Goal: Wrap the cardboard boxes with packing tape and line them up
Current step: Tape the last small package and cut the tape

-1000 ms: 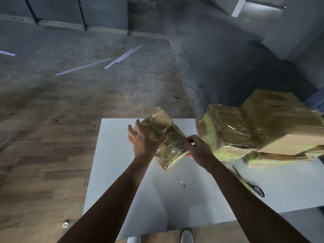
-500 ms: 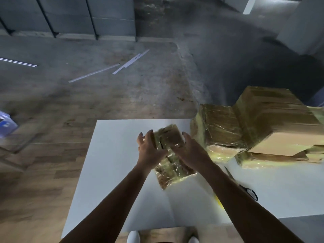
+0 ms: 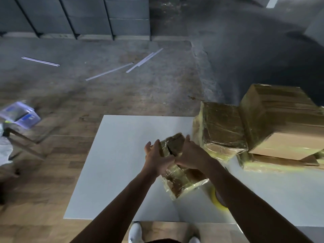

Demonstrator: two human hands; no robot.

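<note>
A small cardboard box wrapped in shiny yellowish tape lies slanted on the white table, just left of the other boxes. My left hand presses flat against its left side with straight fingers. My right hand lies over its top, fingers stretched toward the far end. A medium wrapped box stands to the right, and a large box beside it rests on a flat wrapped box. A yellow tape roll shows partly under my right forearm.
To the left of the table stands a metal frame holding a clear plastic bin. White strips lie on the floor beyond the table. My white shoes show at the table's near edge.
The small box came down from a raised tilt to rest on the table. My right hand moved from the box's right edge onto its top, and both hands flattened against it.
</note>
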